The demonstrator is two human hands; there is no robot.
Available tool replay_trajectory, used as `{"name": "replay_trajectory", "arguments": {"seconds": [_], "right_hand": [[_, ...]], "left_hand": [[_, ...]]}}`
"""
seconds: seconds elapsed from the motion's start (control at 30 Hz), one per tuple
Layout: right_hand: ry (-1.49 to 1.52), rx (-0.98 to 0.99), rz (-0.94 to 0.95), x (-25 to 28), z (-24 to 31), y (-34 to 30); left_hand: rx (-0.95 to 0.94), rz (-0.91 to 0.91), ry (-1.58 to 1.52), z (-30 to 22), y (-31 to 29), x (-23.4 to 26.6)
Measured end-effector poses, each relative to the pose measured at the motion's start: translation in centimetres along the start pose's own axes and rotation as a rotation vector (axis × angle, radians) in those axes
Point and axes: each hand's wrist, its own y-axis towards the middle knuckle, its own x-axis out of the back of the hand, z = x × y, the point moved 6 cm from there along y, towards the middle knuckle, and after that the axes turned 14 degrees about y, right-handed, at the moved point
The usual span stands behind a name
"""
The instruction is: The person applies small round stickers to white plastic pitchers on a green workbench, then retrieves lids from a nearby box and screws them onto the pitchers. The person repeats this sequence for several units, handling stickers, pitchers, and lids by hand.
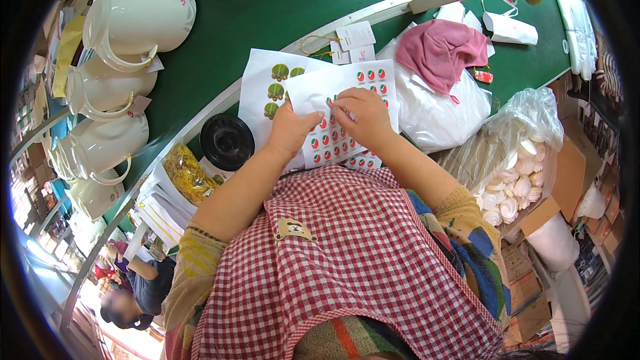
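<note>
My left hand grips a white sheet of small red-and-green round stickers by its left edge, thumb on top. At the upper middle of this sheet, my right hand has its fingertips pinched together; whatever they hold is too small to make out. More of the same printed paper shows beneath and to the right. Farther left lies a white sheet with larger green round stickers, partly covered by the held sheet. A round black lid sits beside my left forearm.
Cream plastic jugs line the green conveyor belt at left. A pink cloth rests on white plastic bags at right. Hang tags lie beyond the sheets. A clear bag of cream-coloured caps stands right; another person is lower left.
</note>
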Motion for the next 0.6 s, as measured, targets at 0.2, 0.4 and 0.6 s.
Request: {"name": "replay_trajectory", "arguments": {"seconds": [0.2,0.4,0.6], "right_hand": [[0.334,-0.29,0.063,1.3,-3.5,2.0],[0.271,-0.28,-0.088,6.6,-2.1,4.7],[0.423,-0.236,0.058,2.3,0.4,7.5]], "left_hand": [[0.026,-0.008,0.133,0.4,0.4,2.1],[-1.09,-1.0,1.354,-13.8,-8.1,17.3],[-0.804,-0.907,2.148,-18.3,-3.6,30.6]]}}
